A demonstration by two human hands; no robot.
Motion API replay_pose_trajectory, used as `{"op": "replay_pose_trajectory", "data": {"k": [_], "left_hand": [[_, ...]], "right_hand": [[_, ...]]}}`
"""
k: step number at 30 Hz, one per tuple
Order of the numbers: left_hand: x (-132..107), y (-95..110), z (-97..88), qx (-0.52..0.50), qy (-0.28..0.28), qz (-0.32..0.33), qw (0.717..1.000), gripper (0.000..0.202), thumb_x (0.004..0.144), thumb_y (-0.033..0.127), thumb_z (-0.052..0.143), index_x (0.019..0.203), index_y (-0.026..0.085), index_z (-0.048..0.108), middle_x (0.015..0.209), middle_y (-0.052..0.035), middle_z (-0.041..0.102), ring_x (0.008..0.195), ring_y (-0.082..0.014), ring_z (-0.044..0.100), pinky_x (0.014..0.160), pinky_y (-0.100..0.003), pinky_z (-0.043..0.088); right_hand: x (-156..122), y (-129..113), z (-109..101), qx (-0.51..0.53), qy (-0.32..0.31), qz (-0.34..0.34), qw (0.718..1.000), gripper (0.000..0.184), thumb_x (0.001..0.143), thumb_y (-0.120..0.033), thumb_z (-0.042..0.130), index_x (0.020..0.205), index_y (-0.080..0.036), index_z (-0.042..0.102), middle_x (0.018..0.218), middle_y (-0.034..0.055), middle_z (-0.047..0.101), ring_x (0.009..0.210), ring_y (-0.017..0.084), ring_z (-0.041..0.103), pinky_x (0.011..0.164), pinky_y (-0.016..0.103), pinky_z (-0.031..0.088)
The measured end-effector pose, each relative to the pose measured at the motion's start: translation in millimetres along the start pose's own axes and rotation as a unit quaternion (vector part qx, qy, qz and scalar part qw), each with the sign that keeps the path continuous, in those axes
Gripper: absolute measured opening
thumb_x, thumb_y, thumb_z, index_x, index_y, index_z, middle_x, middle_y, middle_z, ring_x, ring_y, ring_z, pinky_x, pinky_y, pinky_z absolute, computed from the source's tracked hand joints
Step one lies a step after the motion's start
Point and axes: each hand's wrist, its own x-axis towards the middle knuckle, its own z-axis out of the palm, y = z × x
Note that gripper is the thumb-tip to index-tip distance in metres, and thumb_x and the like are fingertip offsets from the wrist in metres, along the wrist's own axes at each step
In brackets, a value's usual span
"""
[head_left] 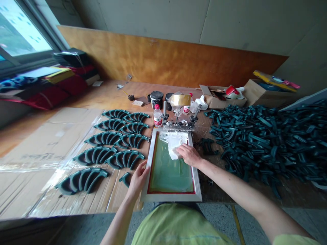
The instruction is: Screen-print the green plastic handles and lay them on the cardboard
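Observation:
A screen-printing frame (198,185) with pale metal sides and a green mesh lies in front of me, clamped at its far end to a metal hinge fixture (178,128). My left hand (139,176) grips the frame's left side, fingers curled at its edge. Over the mesh, my right hand (189,155) has its fingers closed on a white scraper (174,149), partly covered by the fingers. White ink (166,136) is smeared around it on the far half of the mesh. Under my left hand's side, a dark green curved part (125,178) lies on cardboard.
Rows of dark green curved parts (103,139) lie on cardboard (58,139) at left. A large heap of similar parts (250,136) covers the right side. Behind the frame stand a red-capped bottle (157,117), a black-lidded tub (156,99), tape (180,100) and an open carton (222,101).

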Motion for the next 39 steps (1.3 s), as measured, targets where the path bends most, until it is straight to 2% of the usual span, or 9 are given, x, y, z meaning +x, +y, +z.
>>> {"op": "replay_pose_trajectory", "data": {"k": [7,11,15,19,24,27,33,36,39], "left_hand": [[-15,27,-2.3,-0.031,-0.006,-0.003,1.0,0.078,0.07,0.063,0.067,0.134,0.019,0.053,0.084,-0.0036,0.071,0.073,-0.0206,0.066,0.062,-0.028,0.05],[-29,68,-13.1,-0.069,-0.021,-0.017,0.997,0.078,0.071,0.06,0.069,0.137,0.023,0.051,0.094,-0.0039,0.073,0.076,-0.0208,0.068,0.062,-0.028,0.052],[-27,115,-17.3,-0.111,-0.008,0.067,0.992,0.059,0.077,0.065,0.06,0.113,0.018,0.068,0.095,-0.0054,0.072,0.079,-0.0204,0.067,0.064,-0.027,0.052],[-5,166,-3.2,-0.214,0.004,0.197,0.957,0.048,0.081,0.059,0.058,0.104,0.018,0.066,0.092,-0.0046,0.071,0.075,-0.0173,0.066,0.061,-0.026,0.052],[19,207,11.0,-0.265,0.005,0.224,0.938,0.049,0.083,0.064,0.054,0.091,0.017,0.063,0.075,-0.0039,0.069,0.069,-0.0134,0.065,0.058,-0.021,0.051],[13,185,20.8,-0.293,0.031,0.186,0.937,0.046,0.083,0.061,0.057,0.102,0.019,0.062,0.077,-0.0016,0.07,0.065,-0.0116,0.065,0.056,-0.02,0.051],[-38,73,69.6,-0.19,-0.161,-0.134,0.959,0.049,0.086,0.056,0.057,0.11,0.014,0.062,0.099,-0.0135,0.073,0.082,-0.0228,0.072,0.057,-0.029,0.056],[-54,30,71.6,-0.244,-0.094,-0.163,0.951,0.03,0.086,0.043,0.061,0.095,0.015,0.063,0.083,-0.0078,0.073,0.076,-0.0205,0.072,0.056,-0.026,0.055],[-52,-3,33.5,-0.203,0.024,-0.156,0.966,0.024,0.083,0.038,0.065,0.091,0.016,0.061,0.073,-0.0041,0.071,0.065,-0.0186,0.072,0.049,-0.022,0.052]], "right_hand": [[33,24,-25,0.117,0.04,0.053,0.991,0.04,0.08,-0.016,0.071,0.118,-0.026,0.064,0.103,0.0031,0.068,0.092,0.018,0.062,0.08,0.029,0.048],[75,50,-46,0.065,0.066,0.159,0.983,0.065,0.078,-0.026,0.076,0.138,-0.029,0.052,0.106,0.0074,0.066,0.09,0.022,0.063,0.077,0.031,0.049],[57,87,-56,0.056,0.18,0.236,0.953,0.05,0.087,-0.033,0.064,0.135,-0.025,0.052,0.109,0.0088,0.066,0.093,0.023,0.063,0.08,0.034,0.049],[4,102,-26,0.115,0.147,0.314,0.931,0.031,0.093,-0.032,0.051,0.12,-0.02,0.059,0.088,0.0058,0.07,0.082,0.023,0.064,0.075,0.034,0.049],[-30,60,31,0.141,0.051,0.197,0.969,0.053,0.081,-0.032,0.071,0.129,-0.02,0.052,0.101,0.0069,0.067,0.096,0.023,0.061,0.085,0.035,0.047],[-28,39,36,0.107,0.012,0.154,0.982,0.032,0.083,-0.023,0.07,0.114,-0.023,0.062,0.104,0.0059,0.063,0.102,0.022,0.057,0.089,0.036,0.043],[-31,-43,20,0.098,0.074,0.079,0.989,0.01,0.09,-0.024,0.061,0.096,-0.019,0.067,0.091,0.005,0.058,0.087,0.018,0.053,0.08,0.03,0.043],[-43,-80,27,0.121,0.052,-0.051,0.99,0.019,0.094,-0.024,0.054,0.108,-0.024,0.067,0.092,0.0032,0.061,0.087,0.017,0.053,0.079,0.029,0.042],[-72,-51,32,0.116,0.034,0.019,0.993,0.03,0.093,-0.021,0.054,0.121,-0.026,0.063,0.097,0.0027,0.065,0.089,0.017,0.055,0.079,0.027,0.042]]}}
